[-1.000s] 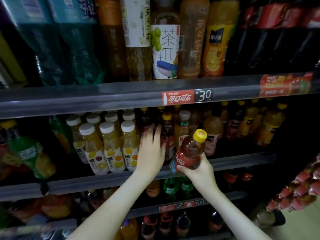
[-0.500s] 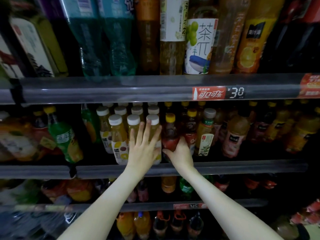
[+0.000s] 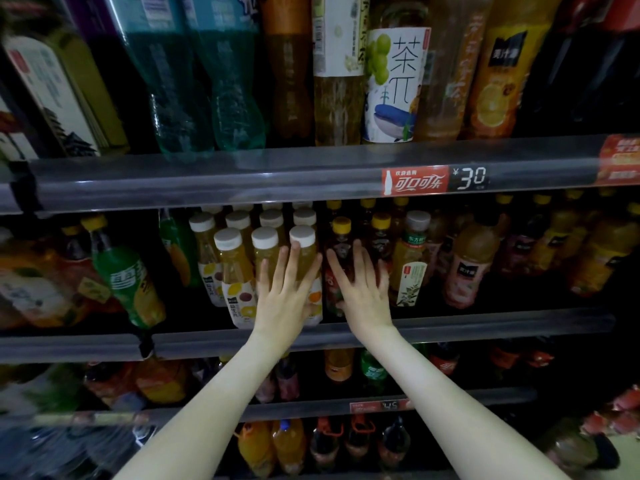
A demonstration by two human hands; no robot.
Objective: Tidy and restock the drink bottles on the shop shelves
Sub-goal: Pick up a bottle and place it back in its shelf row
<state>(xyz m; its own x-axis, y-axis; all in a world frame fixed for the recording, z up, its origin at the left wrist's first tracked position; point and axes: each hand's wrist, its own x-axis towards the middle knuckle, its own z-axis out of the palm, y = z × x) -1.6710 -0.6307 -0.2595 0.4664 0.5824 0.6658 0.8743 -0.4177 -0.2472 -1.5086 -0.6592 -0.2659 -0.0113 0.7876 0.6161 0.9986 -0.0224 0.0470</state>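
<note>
2 bare forearms extended forward, converging; left hand (image 3: 288,295) and right hand (image 3: 364,293) side by side, palms forward, fingers straight and spread.

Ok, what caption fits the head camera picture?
Left hand on a white-capped bottle, right hand on a yellow-capped bottle, middle shelf.

Dim light here. I see dark shelving (image 3: 485,323), a grey rail (image 3: 207,174) up top with a red price tag (image 3: 415,180), and pale floor (image 3: 627,457) bottom right.
</note>
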